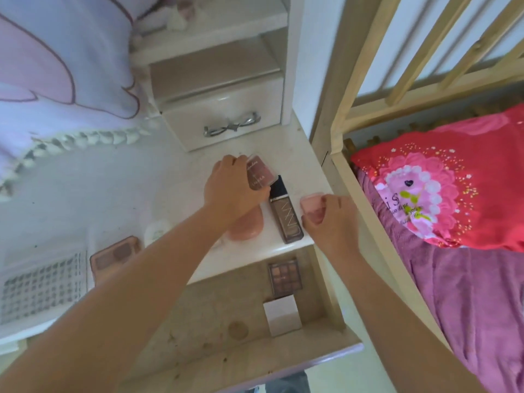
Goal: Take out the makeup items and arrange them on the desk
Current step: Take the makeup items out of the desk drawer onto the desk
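Pink compact (258,175): my left hand (232,191) covers its left side; the lettering on it is too blurred to read in full.
Peach item (247,226): mostly under my left wrist, kind not determinable.
Small pink item (311,207): my right hand (331,219) curls round it; shape largely hidden.
Foundation bottle (284,212): label print too soft to read.
White object (156,230), centre left: blurred, unidentified.
Checked pad (42,285), lower left: cut off by the frame edge.
Round mark (238,329) in the open drawer (221,302): stain or object, cannot tell.
Shelf items (181,15), top of frame: blurred and cut off.
My forearms: cut off by the bottom edge.
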### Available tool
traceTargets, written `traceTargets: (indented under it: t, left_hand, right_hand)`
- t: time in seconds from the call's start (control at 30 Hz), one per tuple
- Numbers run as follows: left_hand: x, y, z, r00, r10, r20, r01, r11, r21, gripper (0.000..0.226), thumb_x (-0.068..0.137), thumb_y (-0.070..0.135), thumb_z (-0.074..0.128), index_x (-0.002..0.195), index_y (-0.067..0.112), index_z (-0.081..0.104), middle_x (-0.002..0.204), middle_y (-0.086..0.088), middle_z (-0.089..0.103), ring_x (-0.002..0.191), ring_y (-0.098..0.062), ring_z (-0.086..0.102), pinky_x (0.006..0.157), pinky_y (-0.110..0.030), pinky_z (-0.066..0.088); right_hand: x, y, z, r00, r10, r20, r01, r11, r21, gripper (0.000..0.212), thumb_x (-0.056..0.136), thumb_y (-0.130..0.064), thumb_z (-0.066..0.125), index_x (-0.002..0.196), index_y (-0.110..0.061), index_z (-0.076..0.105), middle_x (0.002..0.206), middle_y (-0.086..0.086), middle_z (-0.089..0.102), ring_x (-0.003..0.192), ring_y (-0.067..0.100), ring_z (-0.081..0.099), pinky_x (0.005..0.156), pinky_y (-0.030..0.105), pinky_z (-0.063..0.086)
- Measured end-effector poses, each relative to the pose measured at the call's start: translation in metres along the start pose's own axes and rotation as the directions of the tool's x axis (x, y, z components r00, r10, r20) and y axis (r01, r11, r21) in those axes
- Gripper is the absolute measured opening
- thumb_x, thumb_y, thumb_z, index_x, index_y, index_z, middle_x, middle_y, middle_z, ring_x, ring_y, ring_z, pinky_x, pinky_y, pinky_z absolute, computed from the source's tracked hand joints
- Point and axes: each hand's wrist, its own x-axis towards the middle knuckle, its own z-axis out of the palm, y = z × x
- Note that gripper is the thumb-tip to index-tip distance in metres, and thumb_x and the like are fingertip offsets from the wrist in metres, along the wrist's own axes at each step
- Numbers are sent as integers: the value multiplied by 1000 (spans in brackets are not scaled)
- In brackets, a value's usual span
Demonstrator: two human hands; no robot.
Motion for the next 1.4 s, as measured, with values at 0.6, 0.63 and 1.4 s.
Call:
traceTargets:
  t: [0.6,0.63,1.4]
  left_hand:
    - [112,39,45,970,20,241,-55,988,142,54,72,32,73,114,5,50,123,-17,47,115,-33,45,88,-36,40]
    - [112,38,46,971,28,238,-58,991,121,56,72,33,73,114,5,50,123,-17,47,116,-33,44,89,-36,40]
    - [-161,-44,184,861,-146,487,252,954,-159,60,83,29,62,135,13,38,133,-3,49,129,-23,34,105,-29,31]
  right_hand:
    - [18,24,8,971,-194,-141,198,980,14,28,67,-24,61,88,-6,65,77,10,64,59,23,59,48,18,34]
    - [17,24,8,974,-191,-123,196,980,28,29,70,-23,60,91,-4,65,80,12,64,63,26,60,51,20,35]
    - [-63,54,93,756,-217,618,441,866,-235,55,87,-5,48,139,-11,32,146,11,29,132,31,29,109,35,28]
